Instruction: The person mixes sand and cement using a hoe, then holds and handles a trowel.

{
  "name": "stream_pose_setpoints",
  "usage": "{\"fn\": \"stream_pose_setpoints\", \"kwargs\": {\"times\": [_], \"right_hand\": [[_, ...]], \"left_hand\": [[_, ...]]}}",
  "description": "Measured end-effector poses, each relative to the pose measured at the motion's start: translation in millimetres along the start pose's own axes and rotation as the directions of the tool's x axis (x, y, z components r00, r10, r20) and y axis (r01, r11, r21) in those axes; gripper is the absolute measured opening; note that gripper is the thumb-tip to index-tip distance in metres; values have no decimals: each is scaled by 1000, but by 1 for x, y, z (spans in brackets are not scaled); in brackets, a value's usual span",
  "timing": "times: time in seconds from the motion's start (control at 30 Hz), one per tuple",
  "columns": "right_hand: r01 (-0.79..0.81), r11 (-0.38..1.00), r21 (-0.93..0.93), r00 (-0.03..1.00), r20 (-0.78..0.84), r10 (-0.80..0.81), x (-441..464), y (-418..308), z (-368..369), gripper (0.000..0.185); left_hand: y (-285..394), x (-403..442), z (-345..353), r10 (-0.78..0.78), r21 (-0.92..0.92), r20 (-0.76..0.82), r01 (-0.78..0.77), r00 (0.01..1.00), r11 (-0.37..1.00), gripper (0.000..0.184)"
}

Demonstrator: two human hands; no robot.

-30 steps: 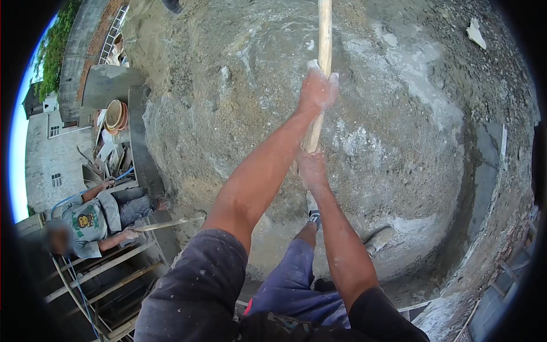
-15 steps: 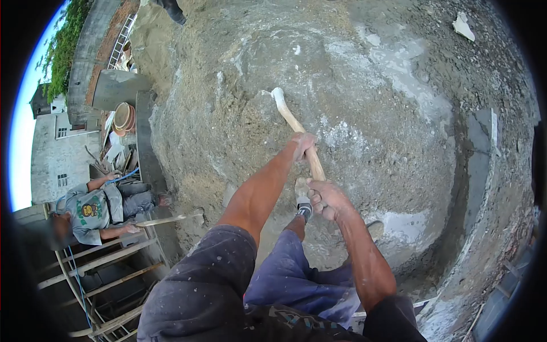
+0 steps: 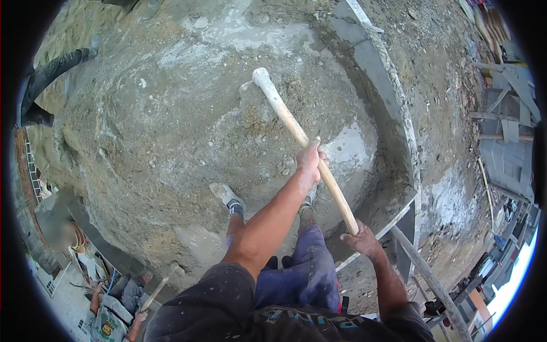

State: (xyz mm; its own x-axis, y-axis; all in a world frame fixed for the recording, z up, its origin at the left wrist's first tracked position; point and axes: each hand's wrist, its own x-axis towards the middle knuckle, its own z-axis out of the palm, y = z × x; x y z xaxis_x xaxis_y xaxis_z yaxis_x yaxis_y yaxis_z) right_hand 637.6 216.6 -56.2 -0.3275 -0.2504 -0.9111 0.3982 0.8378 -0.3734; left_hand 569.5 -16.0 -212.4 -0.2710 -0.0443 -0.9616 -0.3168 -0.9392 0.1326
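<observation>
My left hand [image 3: 311,161] is wrapped round the middle of the long wooden handle of a hoe [image 3: 289,121]. Lower down, my right hand [image 3: 363,240] grips the butt end of the same handle. The far end of the hoe is coated pale with wet mix, and its head rests at the grey-brown sand and cement heap [image 3: 188,131]; most of the blade is hard to make out. Both my feet stand on the mix, one white-caked shoe [image 3: 225,196] left of my left forearm and the other partly behind it.
A low board edge [image 3: 407,137] curves round the mix on the right, with a wooden pole [image 3: 424,268] slanting near my right arm. At lower left a co-worker [image 3: 111,322] holds another long-handled tool [image 3: 162,285]. Another person's leg [image 3: 57,71] shows at upper left.
My view has turned to the right. My hands have moved farther apart along the handle, my right one now out at its butt end near the board edge.
</observation>
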Motion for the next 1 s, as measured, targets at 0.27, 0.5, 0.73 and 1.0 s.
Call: {"fn": "stream_pose_setpoints", "kwargs": {"times": [0.27, 0.5, 0.73, 1.0], "right_hand": [[160, 961, -226, 974, -120, -190, 66, 17, 32, 32], [637, 771, -22, 760, 188, -622, 129, -204, 258, 41], [491, 808, 326, 698, 407, -588, 128, -380, 495, 43], [3, 999, -54, 740, 672, 34, 129, -288, 467, 30]], "left_hand": [[51, -40, -20, 170, -37, 58, -168, 984, 985, 26], [299, -169, -203, 722, 133, -113, -710, 682, 692, 26], [421, -186, -419, 956, 861, -184, -431, 229, 269, 38], [273, -70, -523, 293, 478, -606, 44, 739, 877, 15]]}}
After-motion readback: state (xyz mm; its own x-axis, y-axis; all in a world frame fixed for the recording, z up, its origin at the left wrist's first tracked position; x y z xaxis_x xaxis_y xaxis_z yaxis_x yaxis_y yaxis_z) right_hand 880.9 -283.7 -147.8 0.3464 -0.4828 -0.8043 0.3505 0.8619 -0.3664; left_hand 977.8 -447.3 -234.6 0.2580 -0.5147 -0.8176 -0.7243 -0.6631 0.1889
